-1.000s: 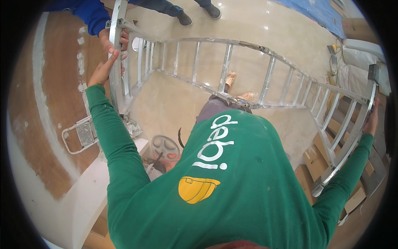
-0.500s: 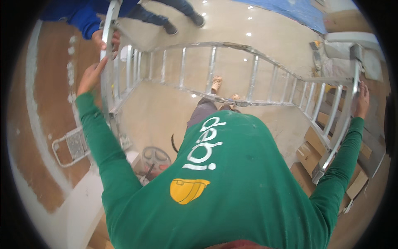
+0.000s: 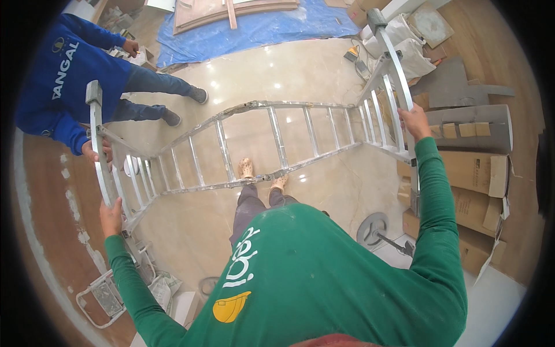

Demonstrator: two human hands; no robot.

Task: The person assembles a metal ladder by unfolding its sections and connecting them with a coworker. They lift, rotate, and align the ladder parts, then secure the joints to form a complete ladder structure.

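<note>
A folding aluminium ladder (image 3: pixel 253 109) spans the floor in front of me, its middle section lying across and its two end sections bent upward at the sides. My left hand (image 3: pixel 111 218) holds the lower part of the left end's rail. My right hand (image 3: pixel 415 121) is wrapped round the rail of the right end section. A co-worker in a blue sweatshirt (image 3: pixel 75 69) stands at the far left. The co-worker's hand (image 3: pixel 97 151) grips the same left end section, above my left hand. My fingers are partly hidden behind the rails.
A blue tarp (image 3: pixel 254 37) with boards (image 3: pixel 202 14) covers the far floor. Cardboard boxes (image 3: pixel 474 173) are stacked at right. A small step stool (image 3: pixel 108 298) stands at lower left, and a round grey base (image 3: pixel 373 228) lies near my right side. White bags (image 3: pixel 399 46) lie at far right.
My view has turned, bringing the co-worker and the tarp more fully into sight. The ladder's right end and my right hand now appear farther left in the picture. Both hands stay on the ladder.
</note>
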